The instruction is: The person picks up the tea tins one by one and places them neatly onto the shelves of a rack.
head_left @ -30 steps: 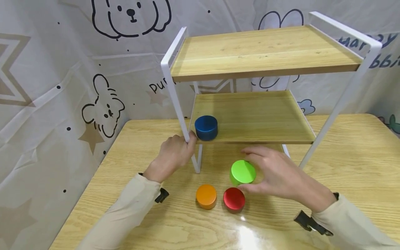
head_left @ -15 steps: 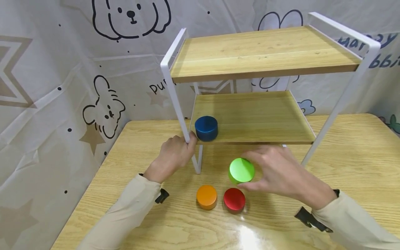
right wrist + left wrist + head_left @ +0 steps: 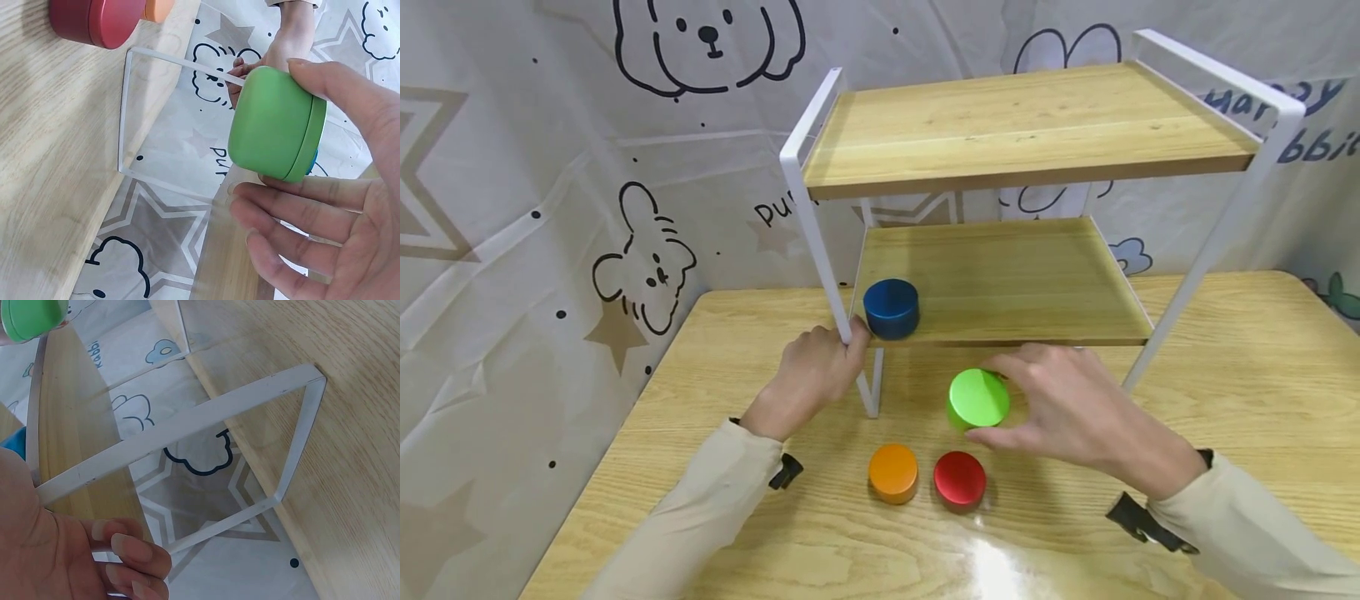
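Fingers (image 3: 300,203) of the right hand (image 3: 1067,408) pinch the green tin (image 3: 977,400) above the desk (image 3: 820,542), near the red tin (image 3: 959,481); the left hand (image 3: 814,371), fingers curled, holds the white rack frame (image 3: 822,250) beside the blue tin (image 3: 891,310).

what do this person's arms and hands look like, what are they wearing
The plain cream fabric left sleeve and matching right sleeve are long and creased, with no markings visible. A black strap piece shows on the left and a longer-looking black strap on the right. No glove shows on the left grip or right grip.
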A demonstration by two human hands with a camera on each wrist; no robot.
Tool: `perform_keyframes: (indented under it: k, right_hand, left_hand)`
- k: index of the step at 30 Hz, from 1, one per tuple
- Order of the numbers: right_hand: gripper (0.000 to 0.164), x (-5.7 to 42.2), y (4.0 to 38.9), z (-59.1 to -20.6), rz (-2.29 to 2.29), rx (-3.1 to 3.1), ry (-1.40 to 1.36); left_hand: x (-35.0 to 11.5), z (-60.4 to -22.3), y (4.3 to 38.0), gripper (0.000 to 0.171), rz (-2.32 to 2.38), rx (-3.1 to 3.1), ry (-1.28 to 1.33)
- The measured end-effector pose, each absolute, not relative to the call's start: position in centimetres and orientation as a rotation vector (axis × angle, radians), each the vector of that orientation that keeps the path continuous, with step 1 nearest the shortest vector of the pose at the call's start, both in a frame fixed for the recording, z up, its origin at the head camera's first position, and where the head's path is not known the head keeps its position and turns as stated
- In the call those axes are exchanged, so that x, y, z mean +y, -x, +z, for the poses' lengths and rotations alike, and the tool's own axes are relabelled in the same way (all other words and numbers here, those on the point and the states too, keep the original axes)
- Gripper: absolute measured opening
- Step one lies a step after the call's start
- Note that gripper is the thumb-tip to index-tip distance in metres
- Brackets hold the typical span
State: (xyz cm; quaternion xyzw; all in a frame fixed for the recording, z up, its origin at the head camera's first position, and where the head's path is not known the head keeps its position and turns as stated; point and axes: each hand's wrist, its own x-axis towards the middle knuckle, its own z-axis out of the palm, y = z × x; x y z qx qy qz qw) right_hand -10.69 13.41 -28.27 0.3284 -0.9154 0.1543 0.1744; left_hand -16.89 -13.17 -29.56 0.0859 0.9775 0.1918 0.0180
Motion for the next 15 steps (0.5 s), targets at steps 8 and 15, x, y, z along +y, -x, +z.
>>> perform_keyframes:
  k: [8,15]
  right_hand:
    - [0.051,13.3,10.6,-27.1,0.523,-2.652,-0.78]
    - [0.048,13.1,10.8,-26.4,0.495,-2.642,-0.789]
  left_hand:
    - [-13.1,-29.5,16.8,0.06,0.604,3.04,-0.274]
    - [-13.1,-29.5,16.9,0.06,0.582,3.044,-0.282]
